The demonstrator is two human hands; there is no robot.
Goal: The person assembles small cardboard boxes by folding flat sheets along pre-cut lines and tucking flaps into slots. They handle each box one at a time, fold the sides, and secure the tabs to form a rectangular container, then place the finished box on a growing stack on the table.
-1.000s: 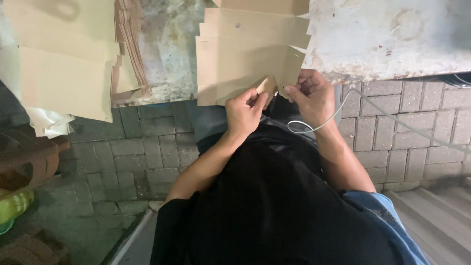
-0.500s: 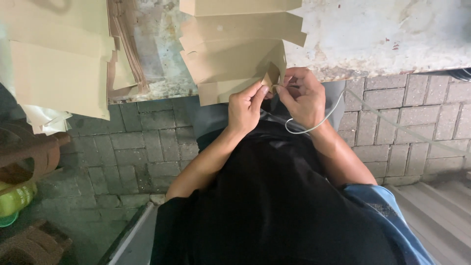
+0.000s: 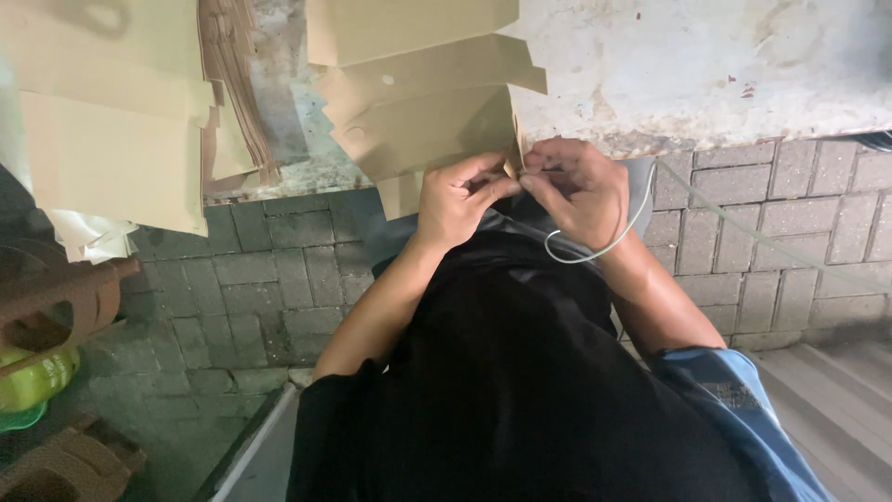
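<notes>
Pinching a brown paper bag (image 3: 437,130) corner at the desk (image 3: 706,74) edge, the left hand (image 3: 457,200) steadies it while the right hand's (image 3: 576,186) closed grip feeds white cord (image 3: 604,249).

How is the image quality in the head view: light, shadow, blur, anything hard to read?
Head view: soft, even light, no glare; the brown paper sheets cast light shadows; left hand and right hand are slightly soft, the thin white cord still legible; the left edge is dim and the black garment shows almost no detail.
</notes>
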